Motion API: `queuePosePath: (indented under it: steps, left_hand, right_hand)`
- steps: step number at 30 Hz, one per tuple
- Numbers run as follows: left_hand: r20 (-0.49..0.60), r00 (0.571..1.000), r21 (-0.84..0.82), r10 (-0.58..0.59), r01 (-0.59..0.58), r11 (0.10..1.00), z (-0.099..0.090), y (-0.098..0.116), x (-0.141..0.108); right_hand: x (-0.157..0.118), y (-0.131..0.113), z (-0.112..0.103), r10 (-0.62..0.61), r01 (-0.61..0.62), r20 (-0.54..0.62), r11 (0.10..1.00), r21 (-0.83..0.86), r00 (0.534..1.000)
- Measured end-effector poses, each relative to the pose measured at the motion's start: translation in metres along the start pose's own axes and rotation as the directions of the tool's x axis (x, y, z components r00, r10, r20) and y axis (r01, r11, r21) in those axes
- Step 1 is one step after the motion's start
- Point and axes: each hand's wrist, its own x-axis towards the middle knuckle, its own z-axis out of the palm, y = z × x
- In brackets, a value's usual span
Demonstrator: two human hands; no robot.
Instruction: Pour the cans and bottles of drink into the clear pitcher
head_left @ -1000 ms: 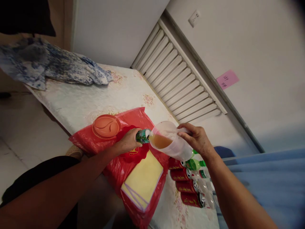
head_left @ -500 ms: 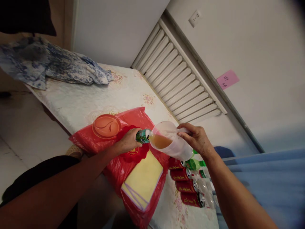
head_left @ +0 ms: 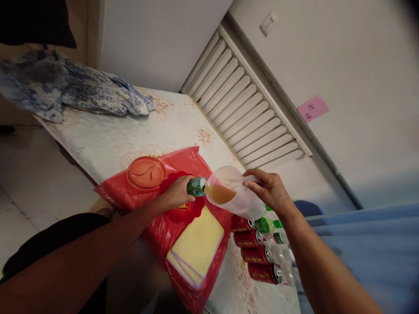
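My left hand (head_left: 178, 192) is wrapped round a green can (head_left: 195, 187), tipped so that its open top meets the rim of a translucent plastic jug (head_left: 244, 201). Amber liquid (head_left: 221, 193) lies inside the jug near its mouth. The jug's handle is in the closed fingers of my right hand (head_left: 270, 187). Beneath the can is a red scalloped dish (head_left: 183, 214), partly hidden by my left hand, on a red plastic bag (head_left: 157, 231). A folded yellow cloth (head_left: 198, 244) lies on the bag's near side.
Several red cans (head_left: 262, 273) stand beside clear and green bottles (head_left: 266, 225) at the right. An orange round lid (head_left: 146, 172) lies on the bag. Patterned blue-white fabric (head_left: 98, 91) covers the table's (head_left: 176, 126) far left. A radiator (head_left: 248, 100) runs behind.
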Motion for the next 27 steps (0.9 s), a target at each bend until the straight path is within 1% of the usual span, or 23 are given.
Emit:
queuePosePath:
  steps: [8, 17, 22, 27]
  left_hand:
    - [-0.002, 1.0, -0.013, -0.009, 0.009, 1.0, 0.0002, -0.0003, -0.0008]
    - [-0.023, 1.0, -0.01, 0.011, -0.011, 1.0, 0.0011, -0.0039, -0.0002]
    - [0.008, 1.0, -0.016, 0.007, -0.007, 1.0, 0.0004, -0.0038, -0.0006]
    - [0.01, 1.0, -0.01, -0.004, 0.004, 1.0, 0.001, -0.0038, 0.0002]
  right_hand:
    - [-0.0002, -0.0006, -0.0001, -0.003, 0.003, -0.001, 1.0, -0.006, 1.0]
    - [-0.0002, -0.0005, 0.0017, -0.009, 0.009, -0.014, 1.0, -0.007, 1.0]
    - [-0.0002, 0.0005, 0.0015, -0.011, 0.011, -0.005, 1.0, -0.016, 1.0]
    - [-0.0011, -0.0007, 0.0008, -0.011, 0.011, 0.001, 1.0, -0.014, 1.0]
